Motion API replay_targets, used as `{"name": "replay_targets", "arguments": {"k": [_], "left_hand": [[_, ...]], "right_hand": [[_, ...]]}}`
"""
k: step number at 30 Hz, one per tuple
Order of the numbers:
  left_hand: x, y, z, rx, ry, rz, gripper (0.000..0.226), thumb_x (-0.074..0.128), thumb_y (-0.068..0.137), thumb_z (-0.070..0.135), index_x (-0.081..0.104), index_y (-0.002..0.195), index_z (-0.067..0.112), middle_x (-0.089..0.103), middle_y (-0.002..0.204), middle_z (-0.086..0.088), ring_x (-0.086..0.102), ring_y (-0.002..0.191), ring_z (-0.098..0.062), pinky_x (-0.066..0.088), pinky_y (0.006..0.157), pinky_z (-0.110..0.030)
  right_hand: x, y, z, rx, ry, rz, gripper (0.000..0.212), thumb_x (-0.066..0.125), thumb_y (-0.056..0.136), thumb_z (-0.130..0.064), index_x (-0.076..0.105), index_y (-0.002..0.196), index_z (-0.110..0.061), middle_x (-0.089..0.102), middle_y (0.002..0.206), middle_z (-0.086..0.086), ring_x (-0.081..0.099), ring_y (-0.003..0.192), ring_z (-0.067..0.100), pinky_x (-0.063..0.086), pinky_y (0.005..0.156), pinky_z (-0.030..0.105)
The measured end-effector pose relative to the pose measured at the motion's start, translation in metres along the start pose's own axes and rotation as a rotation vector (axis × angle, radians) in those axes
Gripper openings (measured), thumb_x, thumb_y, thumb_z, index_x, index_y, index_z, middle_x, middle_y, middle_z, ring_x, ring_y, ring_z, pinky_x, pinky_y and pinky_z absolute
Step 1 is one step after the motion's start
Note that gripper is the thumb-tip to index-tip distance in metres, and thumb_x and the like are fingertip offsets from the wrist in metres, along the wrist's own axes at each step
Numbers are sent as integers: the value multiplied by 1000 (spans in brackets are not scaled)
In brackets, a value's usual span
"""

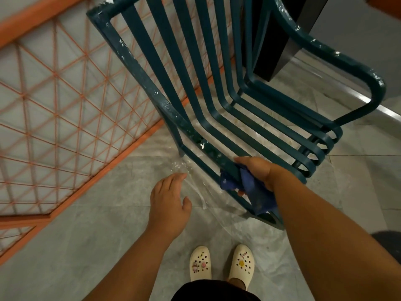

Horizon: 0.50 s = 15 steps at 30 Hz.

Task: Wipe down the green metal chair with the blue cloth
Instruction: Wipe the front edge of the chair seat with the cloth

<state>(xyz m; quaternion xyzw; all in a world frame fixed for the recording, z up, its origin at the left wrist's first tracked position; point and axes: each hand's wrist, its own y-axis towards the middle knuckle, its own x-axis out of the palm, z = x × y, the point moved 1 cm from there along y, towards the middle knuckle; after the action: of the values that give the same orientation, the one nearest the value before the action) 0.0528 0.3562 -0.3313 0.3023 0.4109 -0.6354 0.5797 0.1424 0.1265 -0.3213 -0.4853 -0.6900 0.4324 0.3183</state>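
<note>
Grey floor tiles [91, 213] under a clear plastic sheet [249, 235] carried the green metal chair [195, 68], which stood beside an orange lattice panel [54, 94]. At the chair's near side rail, the right hand [259, 170] gripped the blue cloth [249, 185], fingers curled round it and pressing it against the bar. The left hand [168, 198] hovered just beside the chair with fingers relaxed and apart, holding nothing, above cream clogs [221, 262].

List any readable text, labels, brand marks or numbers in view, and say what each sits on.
No readable text anywhere.
green metal chair: only white paint flecks, no label.
blue cloth: plain, no tag visible.
cream clogs: small charms, one possibly lettered, too small to read.
orange lattice panel: no sign.
</note>
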Motion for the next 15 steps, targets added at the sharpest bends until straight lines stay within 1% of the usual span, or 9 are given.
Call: {"name": "replay_targets", "arguments": {"k": [3, 5, 6, 8, 11, 12, 13, 14, 15], "left_hand": [[3, 0, 1, 9, -1, -20, 57, 62, 85, 16, 43, 139, 23, 45, 139, 5, 35, 131, -15, 28, 113, -35], [5, 2, 4, 19, -1, -34, 56, 61, 86, 16, 42, 139, 23, 44, 140, 5, 35, 132, -14, 26, 114, -33], [6, 3, 6, 24, -2, -39, 56, 60, 86, 16, 42, 139, 23, 44, 141, 5, 34, 132, -14, 25, 114, -32], [8, 7, 11, 41, -8, -43, 56, 60, 87, 15, 42, 139, 23, 43, 142, 5, 34, 133, -13, 22, 113, -28], [10, 15, 22, 77, -25, -39, 55, 58, 88, 14, 43, 140, 21, 43, 143, 4, 34, 133, -12, 17, 110, -22], [10, 18, 27, 91, -26, -33, 54, 57, 88, 14, 42, 140, 21, 43, 143, 3, 34, 133, -12, 16, 110, -20], [10, 22, 31, 104, -21, -28, 54, 57, 89, 14, 42, 141, 20, 42, 144, 2, 33, 134, -12, 16, 110, -21], [9, 26, 35, 120, -8, -25, 55, 56, 89, 14, 41, 142, 19, 40, 146, 1, 32, 135, -13, 16, 111, -22], [9, 30, 39, 139, 14, -21, 55, 56, 90, 14, 40, 143, 18, 38, 148, 1, 29, 137, -14, 17, 113, -25]], "right_hand": [[-7, 10, -3, -26, -47, -86, 65, 47, 85, -67, 68, 105, -9, 73, 88, 14, 68, 73, 25, 56, 67, 33], [-4, 9, -10, -122, -90, -99, 61, 52, 83, -65, 68, 100, -9, 72, 85, 11, 67, 72, 23, 56, 67, 31], [-2, 10, -12, -197, -174, -58, 54, 57, 83, -60, 67, 98, -10, 72, 86, 11, 67, 75, 23, 56, 72, 33], [3, 13, -10, -358, -440, 113, 48, 63, 81, -55, 64, 99, -10, 70, 89, 10, 67, 83, 26, 55, 80, 38], [13, 14, 1, -526, -719, 396, 44, 60, 84, -55, 57, 102, -16, 60, 86, 1, 61, 82, 21, 51, 73, 33], [19, 11, 6, -622, -793, 484, 40, 58, 87, -52, 56, 109, -19, 59, 88, -2, 61, 82, 20, 52, 72, 32], [24, 10, 11, -767, -874, 573, 41, 59, 89, -46, 54, 121, -22, 61, 95, -3, 61, 84, 20, 53, 73, 33], [29, 12, 18, -900, -969, 633, 46, 60, 90, -39, 49, 132, -25, 63, 106, 0, 61, 88, 21, 54, 75, 36], [34, 13, 25, -984, -1059, 674, 52, 61, 90, -32, 44, 139, -28, 61, 122, 5, 61, 96, 24, 54, 79, 39]]}}
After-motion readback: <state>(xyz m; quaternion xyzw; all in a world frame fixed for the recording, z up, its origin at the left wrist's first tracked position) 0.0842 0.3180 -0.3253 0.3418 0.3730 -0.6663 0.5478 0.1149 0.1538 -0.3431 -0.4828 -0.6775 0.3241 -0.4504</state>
